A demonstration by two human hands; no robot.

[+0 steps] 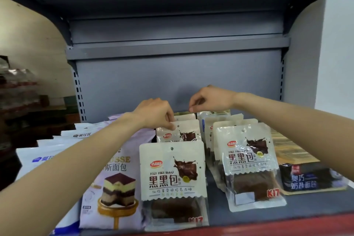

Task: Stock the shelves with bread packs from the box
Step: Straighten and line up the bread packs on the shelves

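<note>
Cream-coloured bread packs with dark chocolate bread stand in two rows on the grey shelf (316,205). The front pack of the left row (173,184) stands upright at the shelf edge. Behind it, my left hand (155,113) pinches the top edge of the second pack (183,132). The right row's front pack (249,163) leans back on several others. My right hand (208,98) hovers over the rearmost pack of that row (212,114), with fingers curled and fingertips at its top edge. The box is out of view.
A lilac mousse bread pack (113,184) and several white-and-blue packs (44,155) fill the shelf's left side. Dark blue packs (308,180) and an orange-striped pack (287,147) lie on the right. An upper shelf (178,46) hangs overhead. Another rack (17,86) stands far left.
</note>
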